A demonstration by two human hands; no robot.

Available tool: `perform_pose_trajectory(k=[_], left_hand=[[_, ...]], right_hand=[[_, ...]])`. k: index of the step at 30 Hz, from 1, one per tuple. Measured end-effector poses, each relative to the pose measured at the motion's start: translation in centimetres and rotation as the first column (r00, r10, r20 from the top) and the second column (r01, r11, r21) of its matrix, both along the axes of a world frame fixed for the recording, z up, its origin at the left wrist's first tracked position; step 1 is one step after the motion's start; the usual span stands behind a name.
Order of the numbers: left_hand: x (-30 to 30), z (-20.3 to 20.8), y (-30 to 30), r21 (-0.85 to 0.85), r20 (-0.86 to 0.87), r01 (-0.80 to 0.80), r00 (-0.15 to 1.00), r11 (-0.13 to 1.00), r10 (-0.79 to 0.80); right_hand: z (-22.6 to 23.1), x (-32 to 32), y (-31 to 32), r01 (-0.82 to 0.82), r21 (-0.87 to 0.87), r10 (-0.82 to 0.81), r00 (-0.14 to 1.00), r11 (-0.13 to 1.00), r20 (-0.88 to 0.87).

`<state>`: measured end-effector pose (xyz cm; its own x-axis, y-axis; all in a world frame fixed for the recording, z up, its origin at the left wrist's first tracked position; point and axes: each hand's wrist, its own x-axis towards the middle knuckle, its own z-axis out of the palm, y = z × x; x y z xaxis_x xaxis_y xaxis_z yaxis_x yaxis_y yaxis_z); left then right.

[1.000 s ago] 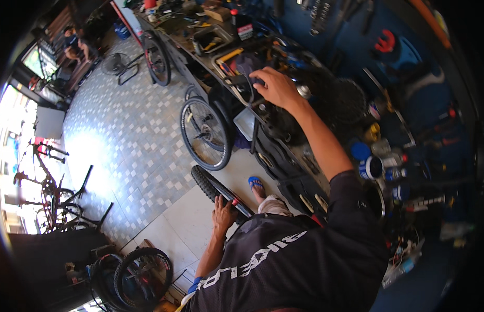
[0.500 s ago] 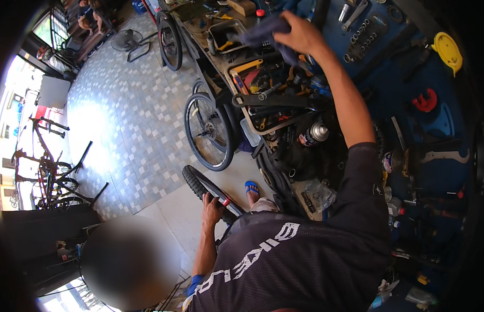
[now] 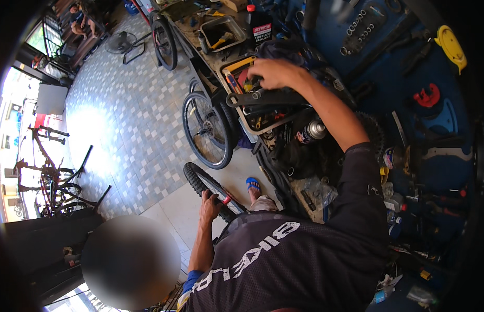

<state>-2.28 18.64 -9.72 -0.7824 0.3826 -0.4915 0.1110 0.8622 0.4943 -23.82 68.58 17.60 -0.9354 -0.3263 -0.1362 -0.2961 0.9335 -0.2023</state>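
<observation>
My left hand (image 3: 210,206) is closed over the knobbly tire of a bicycle wheel (image 3: 192,179) that stands near my feet, with a red patch on its rim. Above a tray crowded with tools (image 3: 268,128) on the bench, my right hand (image 3: 273,74) reaches in, thumb and fingers bent and apart; I see nothing held in it. Close to its fingers are a yellow-handled tool (image 3: 238,65) and a large dark wrench (image 3: 263,98). A dark cloth (image 3: 281,49) lies just beyond this hand.
A black bottle with red cap (image 3: 259,26) stands beside a smaller metal tray (image 3: 221,32). A spray can (image 3: 315,130) is near the tool tray. Tools hang on a blue board (image 3: 387,83). Another bicycle wheel (image 3: 205,130) stands left of the bench. A person sits far off (image 3: 78,21).
My right hand has let go of the dark cloth, which now lies on the bench, and has come nearer, down to the tool tray. My left hand stays on the wheel.
</observation>
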Motion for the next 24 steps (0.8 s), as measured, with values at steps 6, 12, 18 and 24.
perform_pose_trajectory(k=[6, 12, 18, 24], left_hand=[[1.6, 0.3, -1.5, 0.033, -0.012, -0.018, 1.0, 0.999, 0.018], [4.6, -0.2, -4.8, 0.127, -0.063, -0.006, 0.998, 0.992, 0.014], [9.0, -1.4, -9.0, 0.235, -0.152, 0.096, 0.987, 0.967, -0.062], [11.3, -1.3, -11.8, 0.251, -0.186, 0.245, 0.962, 0.936, -0.202]], right_hand=[[-2.2, 2.3, -2.1, 0.12, 0.01, -0.12, 0.989, 0.993, 0.081], [1.7, 7.8, -4.3, 0.165, -0.333, -0.296, 0.87, 0.929, -0.394], [2.6, 18.3, -11.3, 0.198, -0.96, -0.364, 0.924, 0.197, 0.116], [-1.3, 31.2, -20.6, 0.206, -0.966, -0.405, 0.879, -0.155, 0.252]])
